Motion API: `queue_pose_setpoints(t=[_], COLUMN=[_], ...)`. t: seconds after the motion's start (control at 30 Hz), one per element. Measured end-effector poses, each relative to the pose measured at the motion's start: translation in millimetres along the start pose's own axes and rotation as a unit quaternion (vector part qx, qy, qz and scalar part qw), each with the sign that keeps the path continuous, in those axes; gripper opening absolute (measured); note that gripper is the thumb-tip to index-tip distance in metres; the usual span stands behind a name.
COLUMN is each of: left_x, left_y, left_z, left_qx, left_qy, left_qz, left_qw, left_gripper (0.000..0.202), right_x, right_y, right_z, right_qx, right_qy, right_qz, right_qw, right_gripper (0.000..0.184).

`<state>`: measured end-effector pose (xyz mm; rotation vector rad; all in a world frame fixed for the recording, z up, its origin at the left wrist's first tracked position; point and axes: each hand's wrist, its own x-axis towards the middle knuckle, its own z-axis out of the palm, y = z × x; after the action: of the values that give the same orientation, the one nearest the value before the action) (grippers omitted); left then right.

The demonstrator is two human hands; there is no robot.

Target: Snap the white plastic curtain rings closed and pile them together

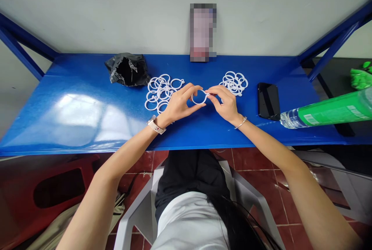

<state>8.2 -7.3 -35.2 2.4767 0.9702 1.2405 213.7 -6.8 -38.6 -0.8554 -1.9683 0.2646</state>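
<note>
Between my two hands a white plastic ring (199, 103) is held up above the blue table. My left hand (182, 102) curls its thumb and fingers round the ring's left side. On the opposite side, my right hand (223, 102) pinches the small nub where the ring's ends meet, between thumb and fingertips. A loose pile of similar white rings (154, 91) lies beside my left hand, partly hidden behind it. Another smaller heap of white rings (236, 83) rests just beyond my right hand.
A crumpled black plastic bag (128, 69) gapes at the back left. Against the wall leans a blurred-out upright object (202, 33). To the right lie a black phone (268, 100) and a bottle with a green label (328, 108). Blue metal bars (334, 44) flank the table (87, 133).
</note>
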Motion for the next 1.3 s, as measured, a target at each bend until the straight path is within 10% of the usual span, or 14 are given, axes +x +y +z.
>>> queue_pose_setpoints(t=[1.3], left_x=[-0.8], left_y=[-3.5], left_z=[4.0], left_qx=[-0.027], left_qy=[0.006], left_qz=[0.005], left_qw=[1.000], left_gripper=[0.047], right_x=[-0.5], right_y=[3.3], right_z=[0.4], right_qx=[0.032], right_qy=[-0.001], right_qz=[0.024], right_qw=[0.999], right_gripper=[0.020])
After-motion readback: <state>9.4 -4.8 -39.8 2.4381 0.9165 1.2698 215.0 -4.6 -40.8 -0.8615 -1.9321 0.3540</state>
